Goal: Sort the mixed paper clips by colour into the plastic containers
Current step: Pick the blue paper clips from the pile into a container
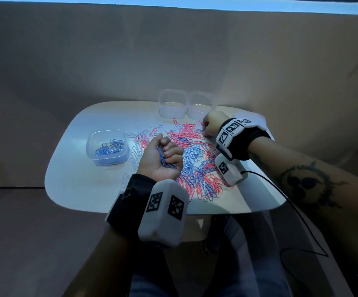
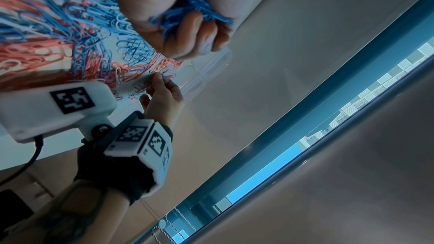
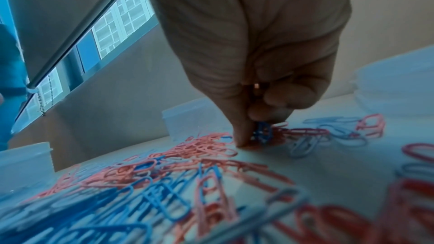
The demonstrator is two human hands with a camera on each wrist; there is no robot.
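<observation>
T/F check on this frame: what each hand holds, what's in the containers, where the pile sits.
1. The left hand grips a bunch of blue clips. True.
2. The right hand is idle and open. False: it pinches a blue clip at the pile.
3. The left container holds blue clips. True.
4. The two far containers are full of pink clips. False: both look empty.
5. The pile is all one colour. False: pink, blue and white are mixed.
</observation>
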